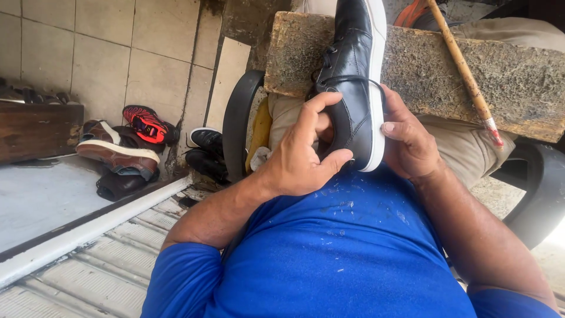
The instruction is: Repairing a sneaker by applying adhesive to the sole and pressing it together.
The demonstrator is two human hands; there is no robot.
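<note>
A black shoe [353, 76] with a white sole lies on its side across a rough wooden board [471, 76] on the person's lap. The left hand [303, 156] grips its heel end, fingers curled over the opening, while the right hand [409, 144] presses against the white sole. A thin stick [465, 73] rests slanted on the board. Other shoes [126, 150] are piled on the floor at the left, by the tiled wall [106, 53].
</note>
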